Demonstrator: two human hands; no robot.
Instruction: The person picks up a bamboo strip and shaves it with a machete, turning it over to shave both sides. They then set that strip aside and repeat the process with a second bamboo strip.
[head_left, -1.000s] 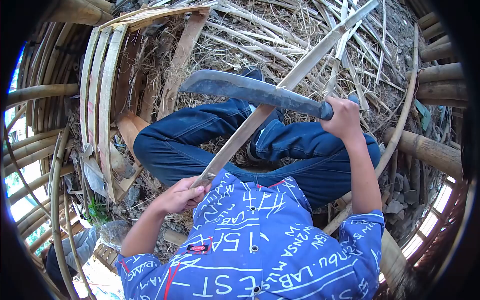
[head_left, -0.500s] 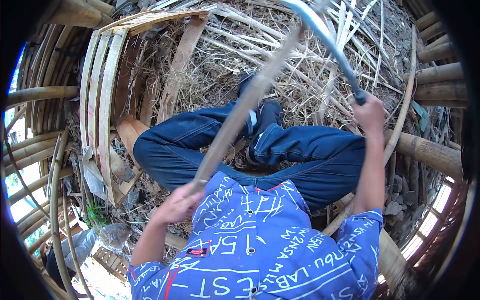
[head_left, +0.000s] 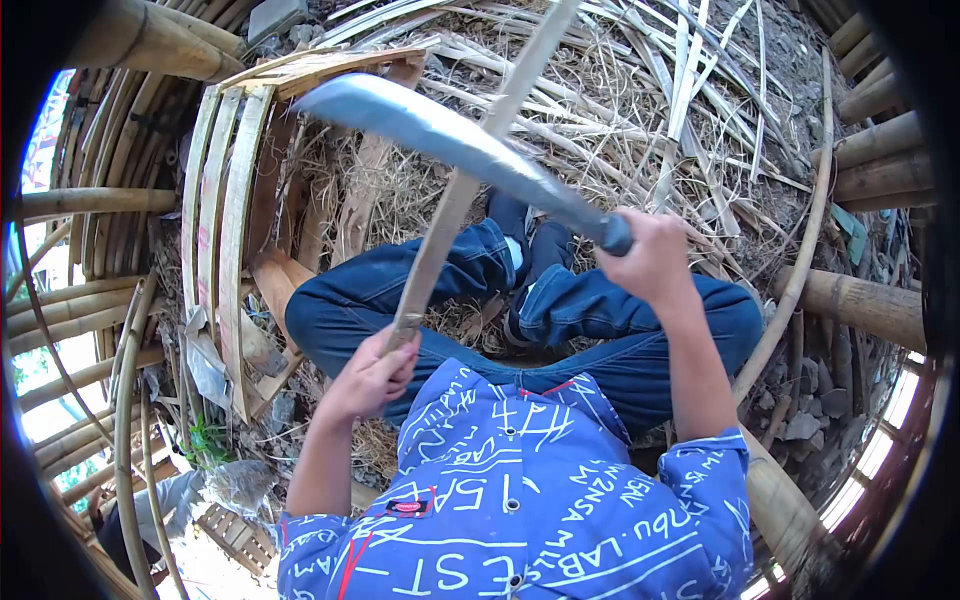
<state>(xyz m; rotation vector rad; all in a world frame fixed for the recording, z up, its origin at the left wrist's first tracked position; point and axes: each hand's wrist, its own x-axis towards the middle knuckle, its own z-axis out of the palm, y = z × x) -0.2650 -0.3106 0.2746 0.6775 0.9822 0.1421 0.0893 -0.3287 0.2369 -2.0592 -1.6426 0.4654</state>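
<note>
My left hand is closed around the lower end of a long bamboo strip, which slants up and away past the top edge of the view. In my right hand is the dark handle of a machete with a broad, curved blade. The blade points to the left and crosses over the strip in this view, its tip slightly blurred. Below both hands are my crossed legs in blue jeans.
A slatted wooden crate stands at the left. Split bamboo strips and dry shavings cover the ground ahead. Bamboo poles lie at the right, with broken stones nearby. Bamboo walls surround the spot.
The machete has swung from the upper right down and left across the bamboo strip, my right hand moving left with it. The strip is slightly steeper, and my left hand keeps its grip.
</note>
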